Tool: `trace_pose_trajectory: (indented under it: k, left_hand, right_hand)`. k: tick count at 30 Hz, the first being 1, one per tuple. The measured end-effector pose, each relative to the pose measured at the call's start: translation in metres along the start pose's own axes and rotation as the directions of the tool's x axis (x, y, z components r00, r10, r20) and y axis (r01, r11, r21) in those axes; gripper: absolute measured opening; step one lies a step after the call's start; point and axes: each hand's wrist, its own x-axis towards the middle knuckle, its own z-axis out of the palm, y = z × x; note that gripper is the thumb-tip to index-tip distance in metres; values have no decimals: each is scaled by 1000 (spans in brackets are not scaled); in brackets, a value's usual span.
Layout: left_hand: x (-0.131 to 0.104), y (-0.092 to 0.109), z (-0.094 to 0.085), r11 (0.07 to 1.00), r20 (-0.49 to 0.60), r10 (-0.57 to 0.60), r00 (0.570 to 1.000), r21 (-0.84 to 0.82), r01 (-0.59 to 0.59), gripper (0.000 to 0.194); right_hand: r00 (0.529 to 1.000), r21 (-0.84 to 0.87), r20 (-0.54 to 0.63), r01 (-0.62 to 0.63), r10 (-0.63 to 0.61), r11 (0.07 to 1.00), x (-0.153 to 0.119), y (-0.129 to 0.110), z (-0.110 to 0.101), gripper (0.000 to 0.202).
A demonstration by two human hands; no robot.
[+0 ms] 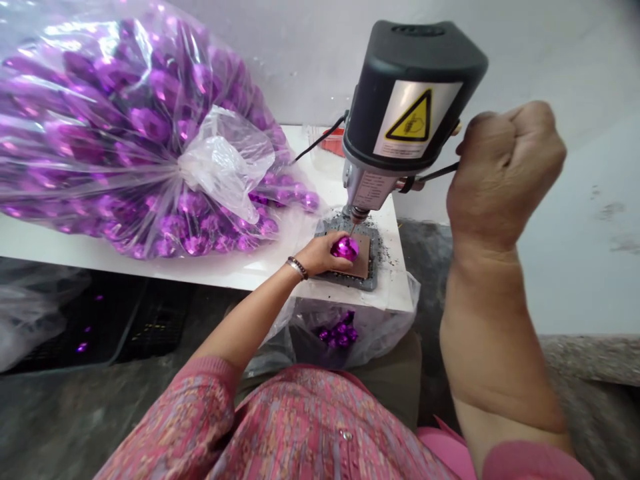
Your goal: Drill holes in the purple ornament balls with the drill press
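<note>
Currently, the left hand [320, 255] pinches a purple ball [349, 249] over the board [362, 264], beneath the drill [373, 180]; the right hand [507, 173] is clenched around the lever [440, 173].

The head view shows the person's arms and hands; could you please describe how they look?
The left hand and right hand are ungloved; only the left shows a bracelet, dark and partly silvery. The left sleeve is patterned pink, ending in a plainer pink cuff; the right sleeve shows only a pink edge.
</note>
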Motion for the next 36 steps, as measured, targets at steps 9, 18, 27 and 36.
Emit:
trace_pose_trajectory:
  k: [9, 18, 27, 36]
  left_hand:
    - [-22, -18, -49, 946, -74, -68, 995, 313, 88, 36]
    - [69, -31, -74, 673, -364, -387, 847, 517, 530, 47]
    - [90, -39, -67, 798, -435, -389, 812, 281, 533, 42]
    - [-12, -5, -76, 987, -179, -111, 978, -138, 87, 57]
  right_hand:
    - [996, 21, 31, -79, 78, 997, -1, -7, -4, 39]
    - [1000, 110, 0, -6, 6, 994, -10, -6, -7, 52]
    - [990, 149, 100, -111, 97, 983, -12, -23, -16, 30]
    - [955, 180, 205, -254, 216, 950, 42, -19, 8, 36]
